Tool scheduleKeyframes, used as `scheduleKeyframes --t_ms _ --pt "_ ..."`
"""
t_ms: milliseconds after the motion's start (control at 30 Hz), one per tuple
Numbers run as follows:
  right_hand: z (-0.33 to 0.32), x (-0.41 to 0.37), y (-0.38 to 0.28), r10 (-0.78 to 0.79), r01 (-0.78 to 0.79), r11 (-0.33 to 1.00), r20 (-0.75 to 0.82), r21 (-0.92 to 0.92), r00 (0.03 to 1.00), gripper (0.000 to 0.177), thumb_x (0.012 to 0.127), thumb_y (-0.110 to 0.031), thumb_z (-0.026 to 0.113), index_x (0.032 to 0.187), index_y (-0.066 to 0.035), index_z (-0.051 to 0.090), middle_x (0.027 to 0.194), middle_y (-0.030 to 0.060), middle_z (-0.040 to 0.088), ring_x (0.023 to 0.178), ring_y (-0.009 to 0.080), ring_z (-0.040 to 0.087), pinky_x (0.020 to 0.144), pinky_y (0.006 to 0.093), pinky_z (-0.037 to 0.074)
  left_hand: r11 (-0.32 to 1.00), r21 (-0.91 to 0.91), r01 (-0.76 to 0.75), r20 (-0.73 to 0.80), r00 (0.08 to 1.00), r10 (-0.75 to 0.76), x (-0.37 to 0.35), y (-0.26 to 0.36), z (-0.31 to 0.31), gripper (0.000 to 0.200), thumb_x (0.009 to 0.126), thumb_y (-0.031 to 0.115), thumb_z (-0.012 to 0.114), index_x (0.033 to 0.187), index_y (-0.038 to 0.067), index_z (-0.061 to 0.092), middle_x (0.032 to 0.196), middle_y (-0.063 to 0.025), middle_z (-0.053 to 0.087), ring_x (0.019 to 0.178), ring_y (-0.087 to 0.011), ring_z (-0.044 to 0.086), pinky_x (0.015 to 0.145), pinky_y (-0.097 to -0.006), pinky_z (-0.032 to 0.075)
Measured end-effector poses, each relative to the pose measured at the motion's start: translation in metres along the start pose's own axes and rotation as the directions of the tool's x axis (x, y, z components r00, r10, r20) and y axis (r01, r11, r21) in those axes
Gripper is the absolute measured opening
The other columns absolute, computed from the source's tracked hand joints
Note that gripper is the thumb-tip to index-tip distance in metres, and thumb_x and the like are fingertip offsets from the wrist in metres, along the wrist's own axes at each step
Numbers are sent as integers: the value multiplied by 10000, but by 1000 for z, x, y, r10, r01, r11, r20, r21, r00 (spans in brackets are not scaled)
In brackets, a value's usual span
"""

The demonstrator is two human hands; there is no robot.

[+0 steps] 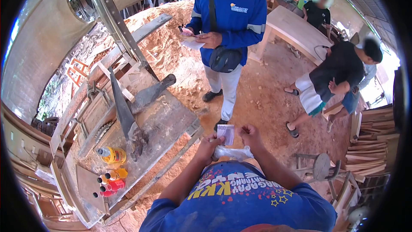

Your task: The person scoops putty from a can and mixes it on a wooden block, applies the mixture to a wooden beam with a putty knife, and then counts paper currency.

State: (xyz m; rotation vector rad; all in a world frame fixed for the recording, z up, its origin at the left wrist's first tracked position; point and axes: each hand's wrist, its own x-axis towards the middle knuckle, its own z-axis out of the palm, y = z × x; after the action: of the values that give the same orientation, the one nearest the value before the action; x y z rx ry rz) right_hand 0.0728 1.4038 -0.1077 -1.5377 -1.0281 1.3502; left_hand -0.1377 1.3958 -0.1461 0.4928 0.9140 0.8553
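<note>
Bright diffuse daylight — strong fisheye warp, dark vignetted corners.

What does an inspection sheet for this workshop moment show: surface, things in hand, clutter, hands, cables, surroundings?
Surface: saw bench, dusty, with a blade showing through its slot.
Job's things: note and plastic bag, both held in front of the chest.
Clutter: yellow bottle, small bottles and offcuts on the bench.
Hands: left hand grips the bag; right hand pinches the note.
Cables: one loop beside the pale table.
Surroundings: sawdust floor; person in blue holding papers; person in black at right; stool; stacked planks.
</note>
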Motion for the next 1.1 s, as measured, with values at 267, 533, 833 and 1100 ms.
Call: scheduleKeyframes --t_ms 267,533,833,1100 --pt "1 -5 -2 3 -6 997 40 82 999 214 1037 -215 688 906 -47 667 708 -66 557 593 24 445 527 242 357 999 -35 4 9 1000 -4 -4 6 5 139 989 166 719 1055 47 690 873 -8 675 641 -88 605 554 -261 464" --pt "5 -8 -1 3 -11 989 57 147 998 247 1074 -238 622 888 -76 635 680 -78 509 556 16 409 490 237 297 1000 -20 7 44 999 -6 -5 9 -1 152 986 156 723 1083 40 706 886 -2 690 667 -84 613 608 -254 479" --pt "15 -12 -10 70 -103 954 124 280 990 346 1109 -377 545 871 -126 532 684 -77 411 526 28 331 468 243 263 999 -44 19 33 999 -18 -16 17 -2 145 980 146 730 1074 40 702 876 -3 690 677 -85 616 611 -259 481" --pt "18 -10 -3 52 -76 968 103 240 993 425 1112 -475 498 848 -142 496 661 -67 414 527 32 354 463 244 275 998 -59 15 16 1000 -14 -16 13 -8 170 978 148 737 1093 32 690 903 -20 694 707 -108 640 645 -273 515"
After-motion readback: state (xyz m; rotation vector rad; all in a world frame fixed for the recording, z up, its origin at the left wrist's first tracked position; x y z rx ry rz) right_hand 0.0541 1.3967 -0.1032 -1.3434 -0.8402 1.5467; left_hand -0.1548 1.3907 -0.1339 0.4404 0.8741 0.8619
